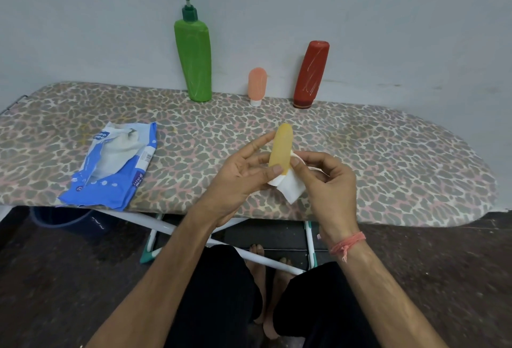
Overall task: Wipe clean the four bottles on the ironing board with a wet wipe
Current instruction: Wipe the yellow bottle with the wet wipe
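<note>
A small yellow bottle (281, 148) is held upright above the ironing board (388, 159), gripped by my left hand (238, 178) at its lower part. My right hand (327, 181) pinches a white wet wipe (289, 189) against the bottle's right side and base. At the back of the board, against the wall, stand a tall green pump bottle (195, 62), a small pink bottle (257, 85) on its white cap, and a red bottle (310, 74) on its cap.
A blue and white wet wipe packet (110, 167) lies open on the board's left front. The board's white legs (166, 228) and a blue bucket (63, 218) are below. My bare feet and black shorts are under the board's front edge.
</note>
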